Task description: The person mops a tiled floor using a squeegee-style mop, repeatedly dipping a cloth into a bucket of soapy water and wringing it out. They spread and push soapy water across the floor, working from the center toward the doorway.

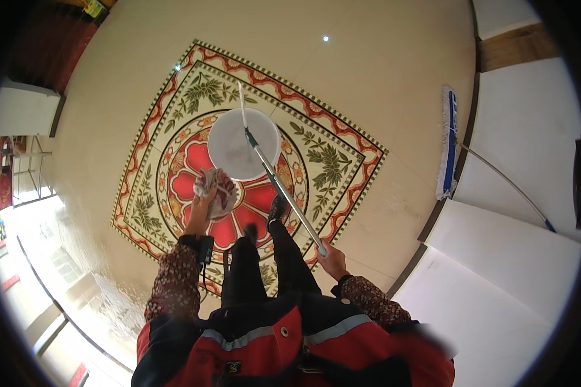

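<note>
My left hand [204,204] grips a crumpled cloth [220,193], greyish white with dark red patches. It is just in front of a round white bucket [222,150] on the floor. In my right hand [333,261] is the light-coloured end of a metal pole [298,210] with dark green joints. The pole slants up and left across the bucket in the view. Its head, a narrow white blade like a window squeegee's [242,104], appears nearly edge-on above the bucket's far rim. Whether the head touches the bucket, I cannot tell.
Beneath the bucket, tan floor tiles carry a patterned medallion [339,169]. A blue-and-white dust mop [449,145] stands by the white wall [513,140] at right. My shoes [277,208] are close to the bucket. At left are a metal frame [31,167] and a bright wet-looking floor area [118,300].
</note>
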`<state>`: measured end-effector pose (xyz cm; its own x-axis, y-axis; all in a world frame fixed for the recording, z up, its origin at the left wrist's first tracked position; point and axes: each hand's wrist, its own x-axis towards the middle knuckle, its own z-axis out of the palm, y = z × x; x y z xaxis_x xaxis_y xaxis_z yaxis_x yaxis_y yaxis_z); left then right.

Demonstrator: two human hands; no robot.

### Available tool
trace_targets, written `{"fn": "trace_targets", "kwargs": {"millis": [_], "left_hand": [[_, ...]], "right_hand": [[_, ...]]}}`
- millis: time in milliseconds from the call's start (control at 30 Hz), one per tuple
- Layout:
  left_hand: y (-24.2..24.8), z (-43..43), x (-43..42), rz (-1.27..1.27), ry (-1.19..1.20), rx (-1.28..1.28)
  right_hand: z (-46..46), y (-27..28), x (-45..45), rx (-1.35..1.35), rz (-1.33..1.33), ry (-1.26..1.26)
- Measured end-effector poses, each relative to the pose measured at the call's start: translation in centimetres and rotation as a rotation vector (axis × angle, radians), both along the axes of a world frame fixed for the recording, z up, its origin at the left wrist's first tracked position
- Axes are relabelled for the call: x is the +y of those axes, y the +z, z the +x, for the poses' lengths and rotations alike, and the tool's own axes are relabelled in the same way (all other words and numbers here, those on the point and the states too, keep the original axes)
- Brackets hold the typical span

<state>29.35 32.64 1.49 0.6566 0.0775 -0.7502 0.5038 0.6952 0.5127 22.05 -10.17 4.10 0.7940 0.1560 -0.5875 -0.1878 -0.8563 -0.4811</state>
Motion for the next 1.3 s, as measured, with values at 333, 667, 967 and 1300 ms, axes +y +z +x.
{"fn": "trace_targets", "kwargs": {"millis": [333, 667, 967, 1300], "left_hand": [[-18.9, 13.0, 0.1, 0.49, -0.243, 0.07], [-42.5, 20.4, 2.5, 1.457, -0.913, -0.091], [-50.5, 20.5, -0.3, 0.751, -0.867, -0.399], [-33.6, 21.0, -2.9, 0.224, -0.193, 0.287]], "right_hand": [[2.4, -1.7, 3.1, 0.085, -0.118, -0.073], [4.1, 0.1, 6.3, 0.333, -0.368, -0.056], [6.1, 0.8, 6.0, 0.432, -0.469, -0.025], [7.8, 0.8, 4.8, 0.419, -0.346, -0.06]]}}
